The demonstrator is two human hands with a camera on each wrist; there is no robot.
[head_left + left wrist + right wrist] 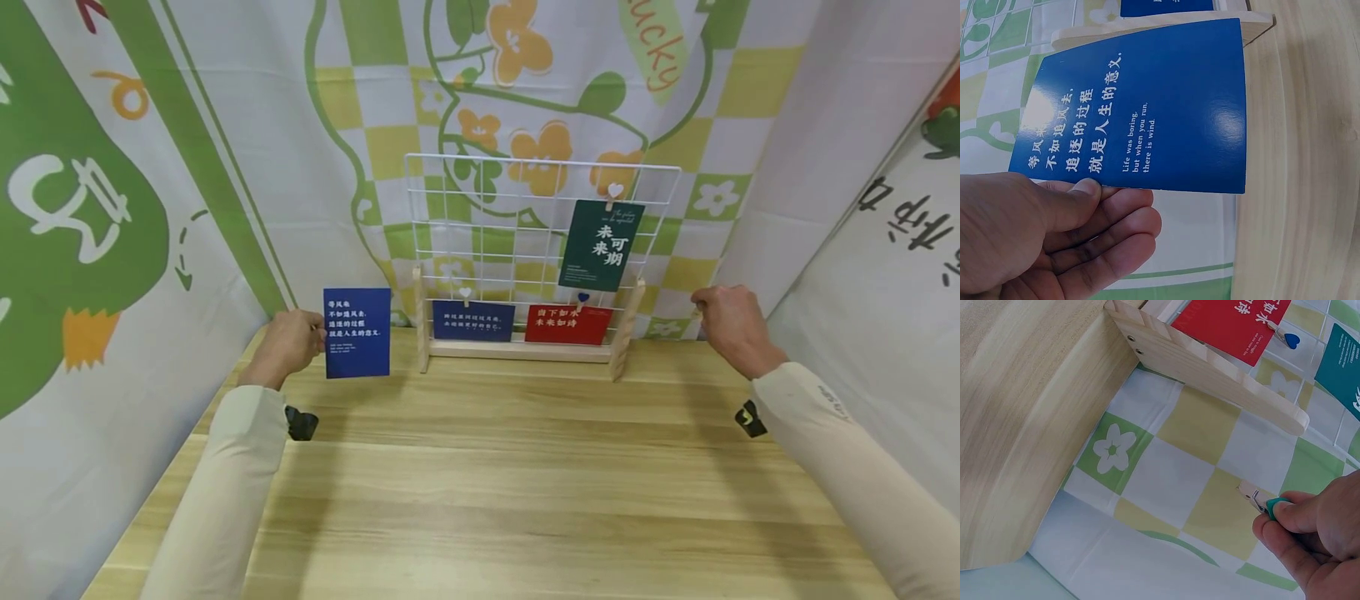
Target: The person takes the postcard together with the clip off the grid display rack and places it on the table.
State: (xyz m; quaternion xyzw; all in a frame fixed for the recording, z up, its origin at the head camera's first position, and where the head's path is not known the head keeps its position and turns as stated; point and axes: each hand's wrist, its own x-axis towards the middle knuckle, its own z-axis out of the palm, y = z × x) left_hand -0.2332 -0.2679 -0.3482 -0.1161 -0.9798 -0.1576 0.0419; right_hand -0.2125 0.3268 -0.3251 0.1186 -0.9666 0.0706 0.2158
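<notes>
My left hand [288, 343] pinches a blue card [357, 333] with white writing by its left edge, left of the rack. In the left wrist view, the thumb lies on the face of the card [1147, 119] and the fingers curl behind it. My right hand [738, 329], right of the rack, pinches a small wooden clothespin [1254, 497] with a green end between thumb and finger. Between the hands stands a white wire grid rack [487, 237] on a wooden base. A green card [602, 246], a red card [567, 325] and a dark blue card [472, 322] are on it.
White heart clothespins [615, 192] and a blue heart clothespin [1291, 340] hold the cards on the grid. The rack stands at the back of a wooden table [510, 467], before a patterned curtain [382, 100]. More cloth hangs at both sides.
</notes>
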